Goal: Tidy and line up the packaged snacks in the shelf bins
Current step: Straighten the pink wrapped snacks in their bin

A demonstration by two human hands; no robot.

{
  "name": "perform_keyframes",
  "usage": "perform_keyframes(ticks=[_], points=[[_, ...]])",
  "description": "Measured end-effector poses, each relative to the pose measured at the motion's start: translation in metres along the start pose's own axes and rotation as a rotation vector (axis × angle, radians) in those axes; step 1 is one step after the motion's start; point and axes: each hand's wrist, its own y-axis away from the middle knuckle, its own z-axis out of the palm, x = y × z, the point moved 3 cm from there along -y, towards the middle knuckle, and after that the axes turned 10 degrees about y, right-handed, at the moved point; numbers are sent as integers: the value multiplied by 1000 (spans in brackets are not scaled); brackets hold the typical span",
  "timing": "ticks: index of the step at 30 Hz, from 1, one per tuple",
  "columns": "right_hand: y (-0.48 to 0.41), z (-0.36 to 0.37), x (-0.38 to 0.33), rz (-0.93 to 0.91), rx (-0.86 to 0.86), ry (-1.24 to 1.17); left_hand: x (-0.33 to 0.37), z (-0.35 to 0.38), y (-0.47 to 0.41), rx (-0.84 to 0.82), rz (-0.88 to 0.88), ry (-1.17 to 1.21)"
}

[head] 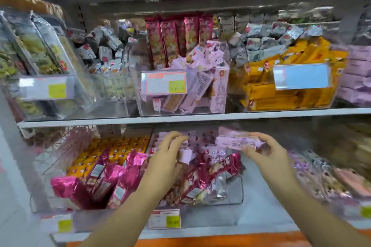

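The shelf carries clear hard-plastic bins. The yellow packs lie fairly straight, but the middle bin is a jumble of pink packets, so I'd say plenty is left. In the lower bin, crinkly foil wrappers slump. Above it the right hand has its grip pinched on a flat pale pink packet. The left hand grips small packets.
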Motion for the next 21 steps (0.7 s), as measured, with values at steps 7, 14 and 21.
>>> perform_keyframes(ticks=[7, 14, 21], points=[[-49, 31, 21, -13, -147, 120, -15, 17, -25, -12, -140, -209], [-80, 68, 34, -113, -259, 275, -39, 31, -53, -137, -117, -471], [-93, 79, 39, -268, -561, 670, -61, 46, -58, -307, -293, -245]])
